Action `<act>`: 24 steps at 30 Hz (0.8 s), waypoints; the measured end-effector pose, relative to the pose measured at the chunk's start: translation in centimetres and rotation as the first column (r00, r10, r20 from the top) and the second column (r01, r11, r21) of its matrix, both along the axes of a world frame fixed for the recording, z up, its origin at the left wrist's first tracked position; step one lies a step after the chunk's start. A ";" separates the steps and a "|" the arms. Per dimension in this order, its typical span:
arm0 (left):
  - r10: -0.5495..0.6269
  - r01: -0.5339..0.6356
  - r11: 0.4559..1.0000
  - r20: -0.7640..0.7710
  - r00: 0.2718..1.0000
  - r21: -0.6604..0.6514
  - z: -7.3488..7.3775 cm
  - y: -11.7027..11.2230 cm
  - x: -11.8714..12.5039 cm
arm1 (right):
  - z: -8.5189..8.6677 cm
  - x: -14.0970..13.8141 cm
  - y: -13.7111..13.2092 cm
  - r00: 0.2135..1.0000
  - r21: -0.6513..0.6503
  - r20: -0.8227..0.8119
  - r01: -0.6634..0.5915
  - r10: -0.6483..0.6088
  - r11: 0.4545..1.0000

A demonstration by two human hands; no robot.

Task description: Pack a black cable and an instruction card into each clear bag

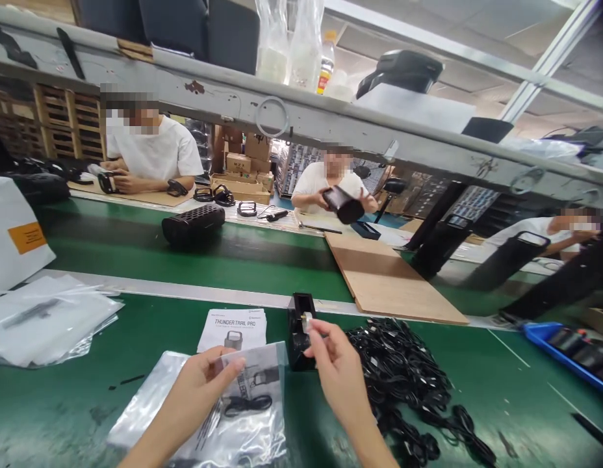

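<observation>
My left hand (204, 380) grips the top of a clear plastic bag (277, 422) between thumb and fingers. Inside the bag show a printed leaflet and a coiled black cable (247, 405). My right hand (338, 364) is closed in a pinch at the black tape dispenser (297, 351), its fingertips on the tape (307, 321) by the small pale roll. Under and left of my left hand lies a stack of clear bags (145, 396). Just behind it rests a pile of printed manuals (255, 325). Right of my right hand spreads a heap of coiled black cables (403, 370).
More plastic bags (48, 325) lie at the left beside a white sack (13, 234). A black speaker-like housing (193, 224) and a wooden board (394, 279) are on the green belt. A blue tray (564, 357) stands right. Three co-workers sit opposite, beneath an overhead shelf (223, 91).
</observation>
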State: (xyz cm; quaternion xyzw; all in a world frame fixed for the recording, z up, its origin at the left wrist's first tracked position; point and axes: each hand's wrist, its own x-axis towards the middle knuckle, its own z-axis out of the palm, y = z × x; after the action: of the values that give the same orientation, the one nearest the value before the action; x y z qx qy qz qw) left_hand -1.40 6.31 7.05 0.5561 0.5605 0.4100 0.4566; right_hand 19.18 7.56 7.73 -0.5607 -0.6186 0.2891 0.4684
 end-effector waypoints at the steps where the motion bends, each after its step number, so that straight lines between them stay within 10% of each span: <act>1: 0.026 -0.026 1.000 0.011 1.000 0.001 -0.1 -0.1 0.2 | -0.3 0.6 0.2 0.995 -0.046 0.036 0.094 -0.092 0.995; 11: 0.051 -0.050 0.998 0.029 0.998 -0.038 -1.1 -0.1 0.2 | -1.8 1.5 1.1 0.969 -0.403 -0.193 0.067 -0.156 0.913; 16: -0.006 0.007 0.999 0.027 1.000 -0.052 -1.5 -0.1 0.1 | -2.7 0.9 -0.4 0.851 -0.346 -0.514 -0.089 -0.110 0.934; 21: 0.029 -0.030 0.998 -0.009 1.000 -0.049 -2.1 -0.1 -0.1 | -4.0 0.6 -2.1 0.974 -0.217 -0.017 0.216 -0.225 0.952; 24: 0.032 -0.032 0.999 -0.003 0.999 -0.038 -2.1 -0.3 0.0 | -3.0 -0.3 -3.3 0.982 -0.172 0.086 0.181 -0.169 0.968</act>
State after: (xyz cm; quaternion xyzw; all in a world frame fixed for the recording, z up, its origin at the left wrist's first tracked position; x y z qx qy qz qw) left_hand -1.40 6.00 4.98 0.5390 0.5774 0.4059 0.4597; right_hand 18.91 4.24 4.69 -0.6627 -0.5545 0.2810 0.4176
